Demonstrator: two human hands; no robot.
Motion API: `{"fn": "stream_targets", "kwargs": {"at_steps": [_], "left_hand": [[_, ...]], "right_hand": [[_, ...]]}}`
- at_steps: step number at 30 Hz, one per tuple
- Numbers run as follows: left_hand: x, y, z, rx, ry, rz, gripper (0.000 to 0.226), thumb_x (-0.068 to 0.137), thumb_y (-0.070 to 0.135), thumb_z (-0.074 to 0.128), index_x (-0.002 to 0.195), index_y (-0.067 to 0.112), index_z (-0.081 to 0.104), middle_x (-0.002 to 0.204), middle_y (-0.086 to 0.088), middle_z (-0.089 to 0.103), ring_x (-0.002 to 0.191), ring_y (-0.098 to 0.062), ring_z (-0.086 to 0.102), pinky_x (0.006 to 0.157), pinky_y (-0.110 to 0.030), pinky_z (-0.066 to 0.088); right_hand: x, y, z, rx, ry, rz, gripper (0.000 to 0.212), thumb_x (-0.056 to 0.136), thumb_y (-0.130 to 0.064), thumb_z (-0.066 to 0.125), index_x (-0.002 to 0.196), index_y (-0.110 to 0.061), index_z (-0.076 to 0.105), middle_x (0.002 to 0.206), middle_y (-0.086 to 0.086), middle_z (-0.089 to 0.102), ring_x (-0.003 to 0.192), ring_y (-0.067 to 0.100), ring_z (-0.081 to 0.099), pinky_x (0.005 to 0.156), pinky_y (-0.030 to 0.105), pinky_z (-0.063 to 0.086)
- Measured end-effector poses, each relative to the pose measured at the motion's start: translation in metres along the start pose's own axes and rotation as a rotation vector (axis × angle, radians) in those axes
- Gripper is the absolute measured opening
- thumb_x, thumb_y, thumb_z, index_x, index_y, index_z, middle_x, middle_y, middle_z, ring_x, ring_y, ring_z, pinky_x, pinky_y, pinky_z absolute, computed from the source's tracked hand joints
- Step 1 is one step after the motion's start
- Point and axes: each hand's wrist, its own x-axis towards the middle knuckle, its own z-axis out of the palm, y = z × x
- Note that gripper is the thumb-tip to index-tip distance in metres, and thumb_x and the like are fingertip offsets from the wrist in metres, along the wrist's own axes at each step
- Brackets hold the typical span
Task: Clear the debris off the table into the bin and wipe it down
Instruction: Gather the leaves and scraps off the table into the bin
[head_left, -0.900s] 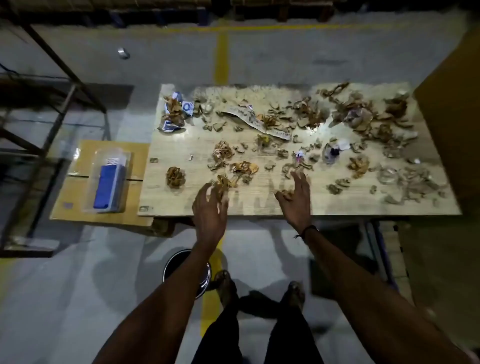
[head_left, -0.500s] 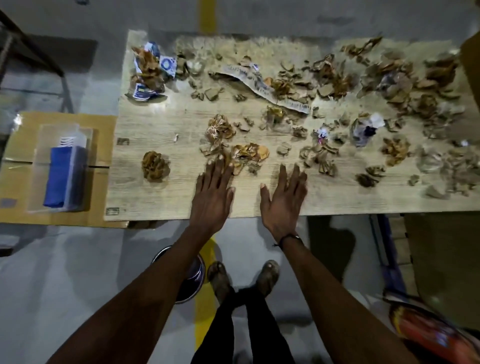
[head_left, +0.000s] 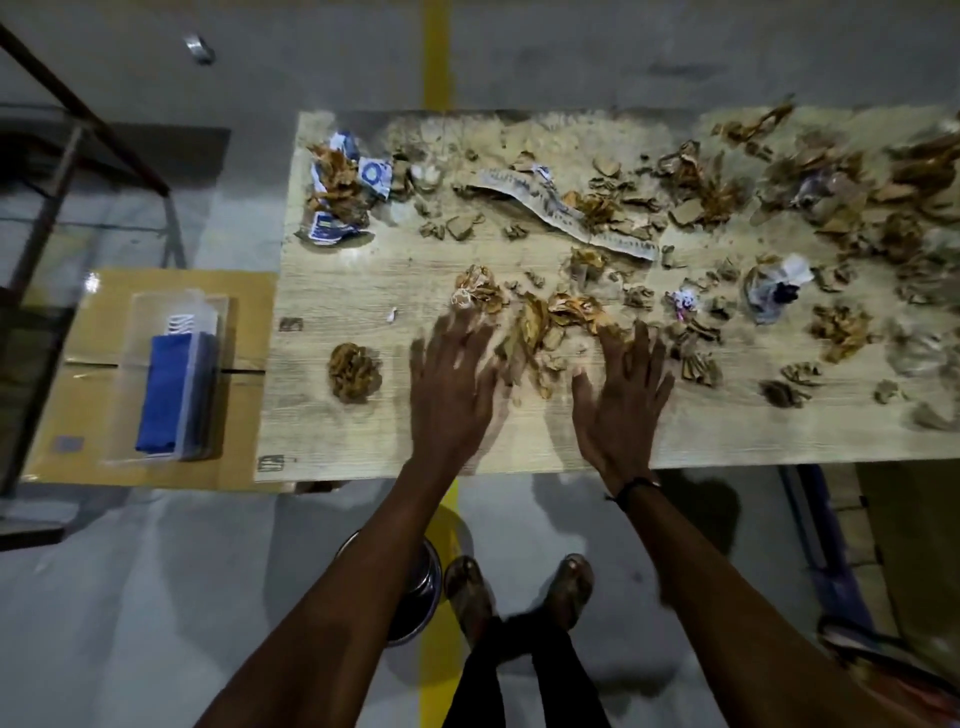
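Nearest the camera, a round metal bin (head_left: 423, 597) is seen on the grey floor below the near edge of the pale wood-grain surface (head_left: 343, 291), largely hidden behind the left forearm and set to the left of the heap now being gathered. Risk noted: if scraps are swept straight over the edge from between the hands, some are judged likely to miss the bin and land on the floor or on the sandalled feet, because the bin does not sit directly under the gap; light crumbs could also slip out past the fingers. Left hand (head_left: 452, 395): spread wide, fingers straight, palm down on the surface, nothing held; its fingertips, motion-blurred, are at the near side of a crumpled brown paper wad. Right hand (head_left: 621, 402): likewise spread flat, nothing held, fingertips touching the loose brown dried-leaf and torn-paper debris (head_left: 550, 332) that lies between and just beyond both hands. Further out, debris is scattered over most of the surface, densest at the far right. At far left, a clear plastic box holding a folded blue cloth (head_left: 174, 389) rests on a cardboard carton beside the surface, untouched; wiping is judged not yet begun.
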Motion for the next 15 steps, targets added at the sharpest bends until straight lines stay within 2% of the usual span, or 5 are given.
{"fn": "stream_targets", "kwargs": {"at_steps": [3, 6, 8, 10, 15], "left_hand": [[-0.020, -0.042, -0.029, 0.106, 0.093, -0.205, 0.044, 0.104, 0.037, 0.059, 0.146, 0.022, 0.056, 0.169, -0.004, 0.035, 0.158, -0.030, 0.028, 0.125, -0.055, 0.018], [-0.030, -0.078, -0.039, 0.061, 0.117, -0.379, 0.049, 0.104, 0.042, 0.059, 0.147, 0.021, 0.054, 0.167, -0.006, 0.035, 0.154, -0.034, 0.033, 0.122, -0.057, 0.026], [-0.025, -0.084, -0.031, 0.007, 0.140, -0.356, 0.047, 0.106, 0.038, 0.057, 0.147, 0.016, 0.054, 0.162, -0.012, 0.040, 0.146, -0.036, 0.042, 0.117, -0.054, 0.037], [-0.009, -0.073, -0.013, -0.029, 0.163, -0.317, 0.043, 0.108, 0.032, 0.054, 0.146, 0.011, 0.055, 0.157, -0.017, 0.044, 0.143, -0.038, 0.045, 0.115, -0.051, 0.040], [0.040, -0.009, 0.039, -0.134, 0.077, -0.327, 0.055, 0.110, 0.043, 0.037, 0.154, 0.013, 0.048, 0.164, -0.016, 0.038, 0.152, -0.040, 0.034, 0.121, -0.056, 0.033]], "right_hand": [[-0.020, -0.010, -0.002, 0.099, -0.007, 0.033, 0.067, 0.104, -0.038, 0.063, 0.164, -0.039, 0.031, 0.178, 0.002, 0.006, 0.165, 0.028, -0.003, 0.128, 0.063, 0.003], [-0.019, -0.017, 0.004, 0.145, -0.056, 0.098, 0.074, 0.101, -0.043, 0.064, 0.165, -0.038, 0.028, 0.178, 0.001, 0.001, 0.165, 0.027, -0.006, 0.128, 0.065, 0.004], [-0.012, -0.017, 0.012, 0.121, -0.079, 0.086, 0.077, 0.100, -0.049, 0.062, 0.166, -0.035, 0.025, 0.178, 0.002, -0.002, 0.164, 0.031, -0.010, 0.127, 0.065, 0.004], [-0.002, -0.016, 0.020, 0.092, -0.069, 0.047, 0.077, 0.099, -0.054, 0.058, 0.166, -0.033, 0.026, 0.178, 0.003, -0.002, 0.164, 0.033, -0.011, 0.126, 0.065, 0.007], [0.022, -0.014, 0.033, 0.066, 0.007, -0.001, 0.072, 0.102, -0.058, 0.047, 0.166, -0.031, 0.027, 0.178, 0.007, 0.004, 0.164, 0.037, -0.004, 0.128, 0.060, 0.012]]}}
